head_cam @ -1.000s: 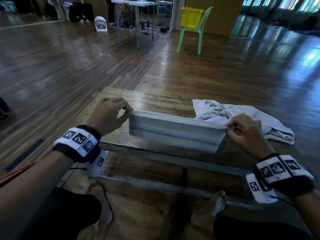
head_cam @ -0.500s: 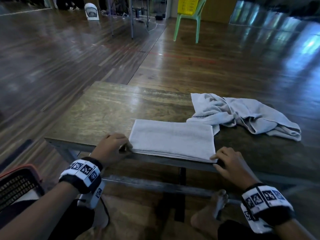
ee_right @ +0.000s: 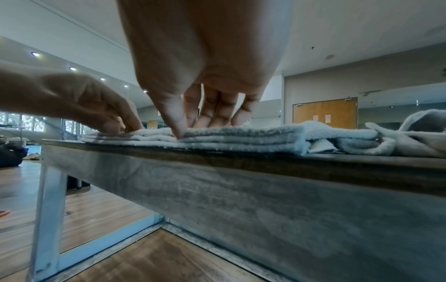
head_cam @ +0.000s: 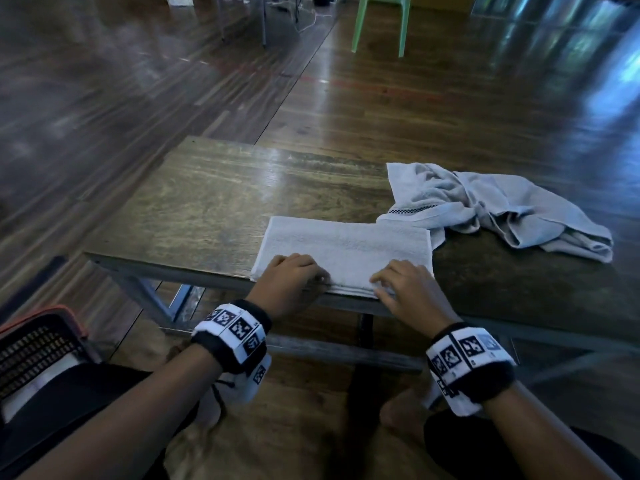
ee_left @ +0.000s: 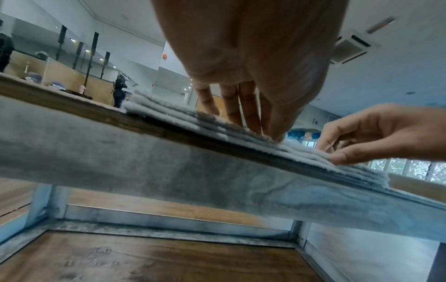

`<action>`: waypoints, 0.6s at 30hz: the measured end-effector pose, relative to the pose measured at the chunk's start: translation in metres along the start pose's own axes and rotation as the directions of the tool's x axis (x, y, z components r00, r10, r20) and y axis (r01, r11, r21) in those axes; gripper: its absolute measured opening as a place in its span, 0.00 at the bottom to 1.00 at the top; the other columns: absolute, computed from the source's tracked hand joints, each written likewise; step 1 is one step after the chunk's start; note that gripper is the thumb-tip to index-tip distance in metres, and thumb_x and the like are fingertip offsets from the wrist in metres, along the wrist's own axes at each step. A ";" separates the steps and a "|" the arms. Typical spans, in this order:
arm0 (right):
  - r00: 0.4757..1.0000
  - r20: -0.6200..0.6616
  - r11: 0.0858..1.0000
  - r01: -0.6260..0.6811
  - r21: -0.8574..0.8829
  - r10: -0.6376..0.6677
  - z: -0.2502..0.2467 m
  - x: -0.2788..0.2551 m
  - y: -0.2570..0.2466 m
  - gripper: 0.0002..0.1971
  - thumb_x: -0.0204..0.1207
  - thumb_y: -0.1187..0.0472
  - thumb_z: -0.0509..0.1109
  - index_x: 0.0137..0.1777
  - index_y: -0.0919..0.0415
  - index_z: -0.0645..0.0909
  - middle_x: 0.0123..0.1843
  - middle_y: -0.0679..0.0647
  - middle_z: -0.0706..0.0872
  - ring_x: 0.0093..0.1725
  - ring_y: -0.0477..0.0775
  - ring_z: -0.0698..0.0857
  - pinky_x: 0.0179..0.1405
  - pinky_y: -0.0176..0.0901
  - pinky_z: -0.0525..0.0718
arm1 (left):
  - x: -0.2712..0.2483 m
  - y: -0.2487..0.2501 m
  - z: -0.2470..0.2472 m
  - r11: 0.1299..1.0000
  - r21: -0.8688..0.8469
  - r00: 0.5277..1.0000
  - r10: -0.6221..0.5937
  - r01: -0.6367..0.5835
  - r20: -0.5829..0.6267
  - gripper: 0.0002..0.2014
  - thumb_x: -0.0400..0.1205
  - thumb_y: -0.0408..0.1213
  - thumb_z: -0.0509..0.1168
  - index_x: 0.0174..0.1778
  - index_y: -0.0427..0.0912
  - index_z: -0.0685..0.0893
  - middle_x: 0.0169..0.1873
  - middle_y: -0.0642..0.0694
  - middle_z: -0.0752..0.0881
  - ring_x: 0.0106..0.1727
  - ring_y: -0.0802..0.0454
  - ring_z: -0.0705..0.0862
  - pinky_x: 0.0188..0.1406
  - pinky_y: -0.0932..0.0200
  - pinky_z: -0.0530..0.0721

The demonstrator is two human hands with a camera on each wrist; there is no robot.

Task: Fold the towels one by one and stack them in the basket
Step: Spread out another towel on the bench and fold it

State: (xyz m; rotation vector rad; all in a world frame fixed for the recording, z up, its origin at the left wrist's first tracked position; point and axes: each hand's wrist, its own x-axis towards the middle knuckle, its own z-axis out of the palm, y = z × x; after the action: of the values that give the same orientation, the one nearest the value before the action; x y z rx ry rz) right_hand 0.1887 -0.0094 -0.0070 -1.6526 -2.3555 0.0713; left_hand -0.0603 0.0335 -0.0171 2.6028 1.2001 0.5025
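A grey towel (head_cam: 346, 245), folded into a flat rectangle of several layers, lies at the near edge of the wooden table (head_cam: 207, 202). My left hand (head_cam: 298, 275) presses its fingertips (ee_left: 251, 126) on the towel's near edge, left of the middle. Close by on the right, my right hand (head_cam: 394, 282) rests fingers and thumb (ee_right: 178, 131) on the same edge. Neither hand has cloth clearly pinched. A second grey towel (head_cam: 485, 206) lies crumpled at the right and touches the folded one's far right corner. The basket (head_cam: 38, 344), dark mesh with an orange rim, stands on the floor at my left.
The table's left half is bare wood. Its metal frame (head_cam: 332, 351) runs under the front edge, above my bare feet. A green plastic chair (head_cam: 381, 26) and other table legs stand far back on the wooden floor.
The towel, held up by its ends a second ago, now lies folded flat. Both hands have slid from its two ends toward the middle of the near edge.
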 end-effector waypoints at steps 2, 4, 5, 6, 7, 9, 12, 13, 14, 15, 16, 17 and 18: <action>0.998 0.053 0.999 -0.029 0.023 0.028 0.000 0.004 0.000 0.07 0.76 0.57 0.70 0.51 0.57 0.86 0.48 0.51 0.85 0.50 0.53 0.82 0.47 0.43 0.77 | 0.005 0.001 0.004 1.000 -0.022 1.000 -0.012 0.012 0.011 0.10 0.78 0.41 0.68 0.54 0.46 0.86 0.49 0.47 0.85 0.52 0.45 0.81 0.48 0.52 0.75; 0.998 0.050 0.999 -0.039 0.038 0.037 -0.001 0.004 0.002 0.07 0.76 0.58 0.71 0.50 0.58 0.86 0.47 0.52 0.85 0.50 0.52 0.82 0.45 0.41 0.77 | 0.008 -0.003 0.005 0.997 -0.078 1.000 -0.029 0.029 -0.006 0.07 0.77 0.37 0.70 0.50 0.44 0.87 0.46 0.45 0.85 0.49 0.44 0.81 0.44 0.50 0.79; 0.999 0.040 0.999 -0.032 0.039 0.031 -0.002 0.003 0.002 0.06 0.75 0.60 0.71 0.49 0.59 0.87 0.46 0.52 0.86 0.49 0.53 0.83 0.43 0.40 0.77 | 0.009 -0.004 0.004 0.994 -0.099 0.999 -0.042 0.042 0.002 0.06 0.77 0.35 0.70 0.49 0.44 0.87 0.46 0.45 0.85 0.49 0.44 0.81 0.44 0.51 0.80; 1.000 0.027 0.999 -0.017 0.038 0.016 -0.001 0.001 0.003 0.05 0.74 0.62 0.72 0.48 0.60 0.87 0.45 0.53 0.86 0.48 0.54 0.84 0.41 0.39 0.77 | 0.009 -0.006 0.004 0.993 -0.107 0.999 -0.045 0.047 0.017 0.06 0.77 0.34 0.70 0.48 0.44 0.87 0.46 0.45 0.85 0.50 0.45 0.81 0.45 0.51 0.80; 1.000 0.010 0.999 0.000 0.040 0.000 0.000 -0.002 0.004 0.04 0.73 0.64 0.73 0.47 0.60 0.87 0.44 0.53 0.86 0.46 0.54 0.84 0.39 0.38 0.77 | 0.010 -0.007 0.003 0.994 -0.103 0.999 -0.038 0.041 0.031 0.06 0.77 0.34 0.70 0.48 0.44 0.87 0.46 0.45 0.85 0.50 0.46 0.81 0.45 0.52 0.80; 1.000 -0.021 0.999 0.009 0.050 -0.007 0.002 -0.008 0.006 0.05 0.70 0.67 0.74 0.45 0.60 0.87 0.43 0.52 0.86 0.45 0.54 0.84 0.37 0.35 0.74 | 0.011 -0.011 0.003 0.995 -0.102 0.999 -0.012 0.017 0.049 0.06 0.77 0.35 0.69 0.49 0.44 0.87 0.46 0.45 0.85 0.51 0.46 0.81 0.46 0.53 0.80; 0.999 -0.032 0.998 -0.018 0.057 0.020 0.003 -0.014 0.013 0.06 0.70 0.67 0.72 0.45 0.58 0.85 0.44 0.51 0.85 0.45 0.52 0.83 0.36 0.34 0.75 | 0.012 -0.015 -0.001 0.987 -0.159 0.994 -0.002 0.020 0.110 0.06 0.79 0.34 0.68 0.50 0.43 0.86 0.48 0.45 0.84 0.52 0.48 0.80 0.48 0.56 0.79; 0.999 -0.044 0.998 -0.023 0.056 0.026 0.003 -0.016 0.016 0.05 0.70 0.67 0.73 0.44 0.59 0.85 0.43 0.51 0.84 0.45 0.52 0.83 0.36 0.35 0.76 | 0.013 -0.016 -0.003 0.987 -0.159 0.993 0.006 0.013 0.121 0.07 0.79 0.33 0.68 0.51 0.42 0.86 0.48 0.45 0.83 0.52 0.48 0.79 0.49 0.56 0.79; 0.998 -0.057 0.998 -0.030 0.060 0.034 0.003 -0.018 0.019 0.05 0.70 0.67 0.73 0.44 0.59 0.84 0.43 0.51 0.84 0.45 0.52 0.83 0.35 0.36 0.78 | 0.013 -0.016 -0.004 0.989 -0.151 0.993 0.020 -0.001 0.121 0.06 0.79 0.32 0.68 0.51 0.41 0.86 0.48 0.44 0.83 0.52 0.48 0.79 0.49 0.57 0.78; 0.997 -0.063 0.997 -0.043 0.071 0.048 0.003 -0.019 0.020 0.04 0.71 0.66 0.73 0.45 0.59 0.84 0.43 0.51 0.84 0.45 0.51 0.83 0.36 0.38 0.81 | 0.013 -0.016 -0.004 0.990 -0.140 0.993 0.029 -0.012 0.119 0.06 0.79 0.32 0.67 0.51 0.40 0.86 0.48 0.43 0.83 0.52 0.47 0.79 0.49 0.56 0.78; 0.996 -0.063 0.995 -0.057 0.085 0.062 0.003 -0.021 0.022 0.04 0.72 0.66 0.72 0.46 0.59 0.84 0.44 0.51 0.84 0.45 0.50 0.83 0.36 0.40 0.83 | 0.012 -0.015 -0.004 0.991 -0.134 0.993 0.031 -0.015 0.118 0.06 0.79 0.32 0.67 0.50 0.40 0.85 0.48 0.43 0.83 0.52 0.46 0.79 0.49 0.55 0.78; 0.996 -0.063 0.993 -0.064 0.096 0.070 0.004 -0.022 0.023 0.04 0.73 0.65 0.72 0.47 0.59 0.84 0.45 0.51 0.83 0.46 0.49 0.82 0.37 0.42 0.85 | 0.012 -0.015 -0.004 0.991 -0.132 0.992 0.026 -0.010 0.120 0.06 0.79 0.31 0.67 0.50 0.40 0.85 0.48 0.43 0.83 0.52 0.46 0.79 0.49 0.54 0.79; 0.996 -0.064 0.993 -0.062 0.104 0.069 0.005 -0.023 0.025 0.04 0.73 0.65 0.72 0.48 0.59 0.84 0.45 0.50 0.83 0.46 0.48 0.82 0.37 0.44 0.86 | 0.012 -0.015 -0.004 0.991 -0.134 0.993 0.024 -0.008 0.115 0.06 0.78 0.30 0.67 0.50 0.40 0.85 0.48 0.44 0.83 0.52 0.47 0.79 0.50 0.54 0.80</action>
State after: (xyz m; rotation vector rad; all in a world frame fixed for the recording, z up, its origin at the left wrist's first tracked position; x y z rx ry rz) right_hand 0.2175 -0.0210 -0.0207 -1.6570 -2.2106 0.1432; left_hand -0.0654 0.0525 -0.0158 2.4938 1.0715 0.4127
